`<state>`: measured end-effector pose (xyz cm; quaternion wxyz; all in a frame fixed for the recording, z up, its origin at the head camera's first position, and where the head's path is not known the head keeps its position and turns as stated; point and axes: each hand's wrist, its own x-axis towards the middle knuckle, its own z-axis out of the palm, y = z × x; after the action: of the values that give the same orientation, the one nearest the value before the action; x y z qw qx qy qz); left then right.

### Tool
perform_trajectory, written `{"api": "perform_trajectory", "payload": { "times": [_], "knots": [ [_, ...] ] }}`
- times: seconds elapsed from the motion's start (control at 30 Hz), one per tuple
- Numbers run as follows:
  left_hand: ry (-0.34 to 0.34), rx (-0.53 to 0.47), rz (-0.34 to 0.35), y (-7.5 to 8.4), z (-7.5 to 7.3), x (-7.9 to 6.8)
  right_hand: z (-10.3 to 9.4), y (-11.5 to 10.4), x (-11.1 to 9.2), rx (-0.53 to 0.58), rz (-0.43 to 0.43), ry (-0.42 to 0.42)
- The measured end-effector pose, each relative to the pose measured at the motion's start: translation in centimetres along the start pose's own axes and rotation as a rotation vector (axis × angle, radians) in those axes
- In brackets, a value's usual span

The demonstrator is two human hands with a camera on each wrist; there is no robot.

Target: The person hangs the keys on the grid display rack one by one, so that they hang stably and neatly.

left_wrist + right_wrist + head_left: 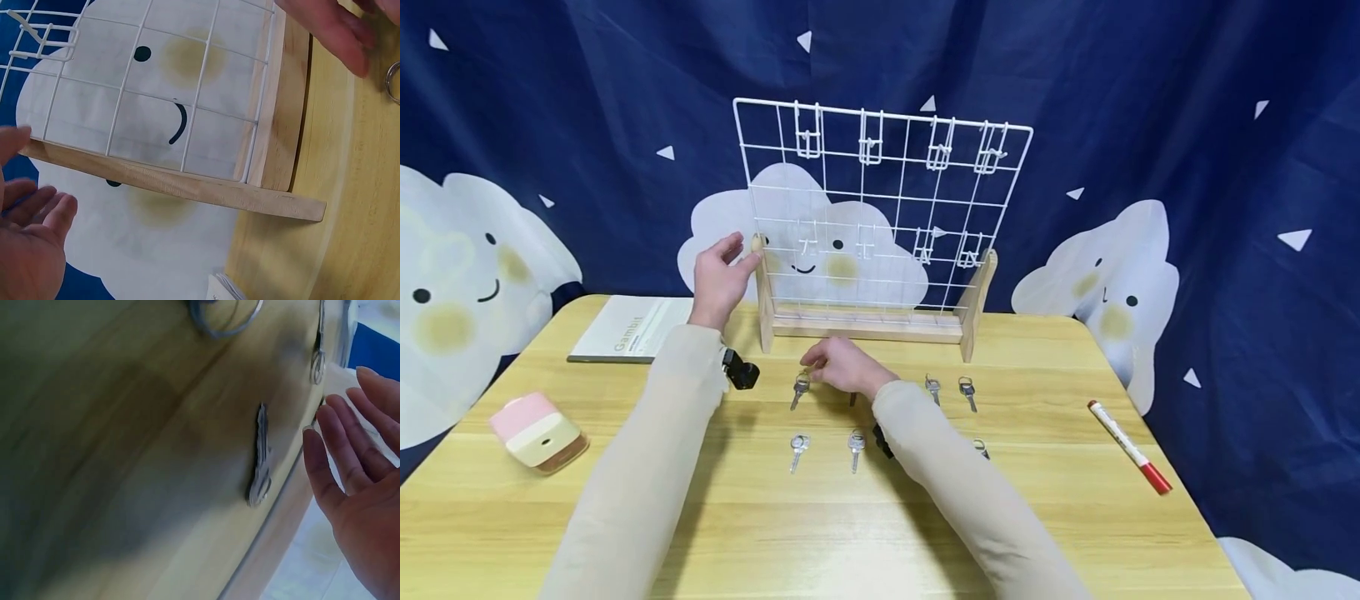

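My left hand (722, 279) is at the top of the left wooden post (765, 304) of a white wire grid rack (880, 200). Its thumb lies right at the post, and the other fingers are loosely spread in the left wrist view. My right hand (847, 367) hovers low over the table, fingers apart and nothing in them. By its fingertips in the head view lies a silver key with a ring (801, 388). The right wrist view shows a key (259, 465) on the wood beside the spread fingers. Another key (853, 400) is mostly hidden under this hand.
More keys lie in two rows, among them a front-row key (856, 450) and a back-right key (967, 393). White hooks (871, 148) hang on the grid. A book (632, 327), a pink-and-cream object (540, 433) and a red marker (1129, 447) lie around.
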<state>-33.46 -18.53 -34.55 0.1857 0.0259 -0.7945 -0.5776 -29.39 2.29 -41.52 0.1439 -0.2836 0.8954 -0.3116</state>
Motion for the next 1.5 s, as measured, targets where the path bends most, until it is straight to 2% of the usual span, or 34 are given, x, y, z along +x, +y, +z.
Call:
{"api": "perform_trajectory", "payload": {
  "times": [0.2,0.33,0.5,0.63,1.1,1.37,1.5],
  "knots": [
    [-0.028,-0.023,0.027,-0.1,0.4,0.3,0.6,-0.1,1.0,-0.147,0.006,-0.051],
    [-0.004,-0.028,0.039,-0.3,0.7,0.4,0.9,-0.1,1.7,-0.227,-0.021,-0.064],
    [0.044,-0.028,0.036,-0.6,1.1,0.4,1.3,-0.1,2.2,-0.252,-0.014,-0.059],
    [0.074,-0.038,0.031,-0.8,1.4,0.4,1.5,-0.1,2.4,-0.248,0.008,-0.055],
    [0.095,-0.074,0.023,-1.0,1.6,0.3,1.6,-0.7,2.0,-0.201,0.079,-0.045],
    [0.093,-0.068,0.017,-1.1,1.5,0.2,0.6,-1.1,1.0,-0.167,-0.014,-0.023],
    [0.092,-0.068,0.019,-1.2,1.5,0.2,-0.2,-1.3,0.5,-0.095,-0.032,-0.005]
  ]
}}
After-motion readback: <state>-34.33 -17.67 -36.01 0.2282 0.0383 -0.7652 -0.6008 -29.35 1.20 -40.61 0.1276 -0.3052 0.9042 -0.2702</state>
